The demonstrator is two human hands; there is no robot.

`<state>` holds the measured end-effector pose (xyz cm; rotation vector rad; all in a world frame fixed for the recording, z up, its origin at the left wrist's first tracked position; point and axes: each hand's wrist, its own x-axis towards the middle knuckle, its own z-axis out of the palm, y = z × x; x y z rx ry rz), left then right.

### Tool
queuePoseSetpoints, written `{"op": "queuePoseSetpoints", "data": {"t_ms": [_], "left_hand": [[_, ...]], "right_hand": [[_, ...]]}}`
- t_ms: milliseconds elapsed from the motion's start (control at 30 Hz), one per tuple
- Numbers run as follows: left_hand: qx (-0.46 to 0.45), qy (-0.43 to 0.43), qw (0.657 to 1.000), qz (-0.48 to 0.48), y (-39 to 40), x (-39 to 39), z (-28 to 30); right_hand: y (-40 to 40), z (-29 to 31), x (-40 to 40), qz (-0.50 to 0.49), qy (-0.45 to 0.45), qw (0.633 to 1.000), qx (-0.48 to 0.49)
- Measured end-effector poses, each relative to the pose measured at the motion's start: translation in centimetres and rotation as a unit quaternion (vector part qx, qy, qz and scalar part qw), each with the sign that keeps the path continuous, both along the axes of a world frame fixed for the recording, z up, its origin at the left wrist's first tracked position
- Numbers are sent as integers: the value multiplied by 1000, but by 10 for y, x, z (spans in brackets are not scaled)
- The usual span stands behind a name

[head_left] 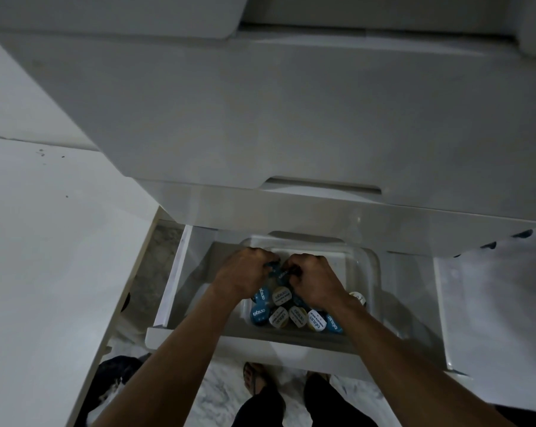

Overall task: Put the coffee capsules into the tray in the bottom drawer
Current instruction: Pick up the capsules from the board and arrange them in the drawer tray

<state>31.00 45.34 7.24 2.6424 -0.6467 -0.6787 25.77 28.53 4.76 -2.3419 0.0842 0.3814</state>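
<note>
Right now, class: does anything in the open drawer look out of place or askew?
One white-topped capsule lies apart at the tray's right side, away from the rows. Nothing looks spilled or damaged.

Below me lies a marbled floor (223, 392), a white counter (44, 241) to my left, closed upper drawers (291, 118) ahead.

Bare forearms (180, 343), dark trousers (322, 405), sandal (250, 377)

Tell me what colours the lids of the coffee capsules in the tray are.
The coffee capsules have blue lids and white lids, mixed; head view.
</note>
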Motion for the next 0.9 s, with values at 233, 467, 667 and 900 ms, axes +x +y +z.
{"op": "queuePoseSetpoints", "data": {"t_ms": [233,467,667,900], "left_hand": [[47,-23,999,-3,1,2,3],[36,-11,999,19,8,0,2],[-22,-51,998,32,10,-4,13],[-104,-48,992,48,-9,-20,33]], "right_hand": [[4,0,3,-27,1,1000,-4],[9,2,1,-46,-9,999,-4],[0,20,-10,-126,-62,989,38],[-16,41,-36,-209,-81,968,109]]}}
